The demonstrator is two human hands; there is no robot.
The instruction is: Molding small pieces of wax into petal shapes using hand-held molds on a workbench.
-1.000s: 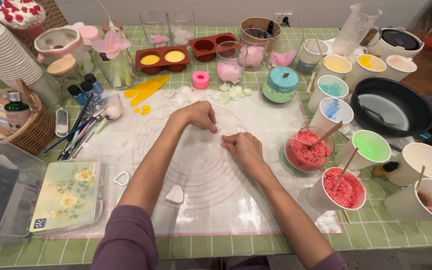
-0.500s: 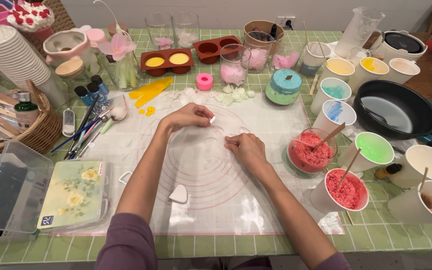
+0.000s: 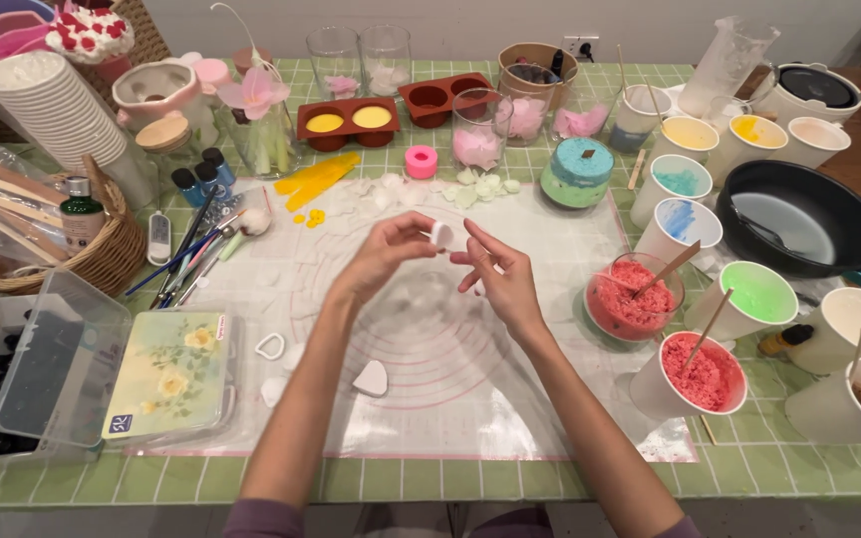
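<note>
**Item in hand: small white piece, held above the mat**

Your left hand [image 3: 383, 261] pinches a small white piece [image 3: 441, 234] between thumb and fingertips, lifted above the middle of the white mat [image 3: 510, 399]. Your right hand [image 3: 502, 279] is just beside it, fingers loosely spread and holding nothing; its fingertips point at the piece, whether touching cannot be told.

Handling, by judgement: the piece looks thin, light and probably soft or brittle. Take it by its edges with a light pinch; squeezing could dent or crack it.

Also on the green tiled table [image 3: 550, 478]:
- White heart shape [image 3: 372, 378] and heart-shaped cutter [image 3: 270, 346], toward the mat's near left corner.
- More white pieces [image 3: 485, 186] at the mat's far edge, by a pink ring [image 3: 421, 161].
- Glass bowl of red crumbly stuff [image 3: 633, 296] with a stick, at the mat's right edge; paper cups of red [image 3: 695, 374] and green [image 3: 757, 296] beyond it.
- Black pan [image 3: 804, 214], right edge.
- Flowered box [image 3: 166, 374] and basket [image 3: 82, 259], left side.
</note>
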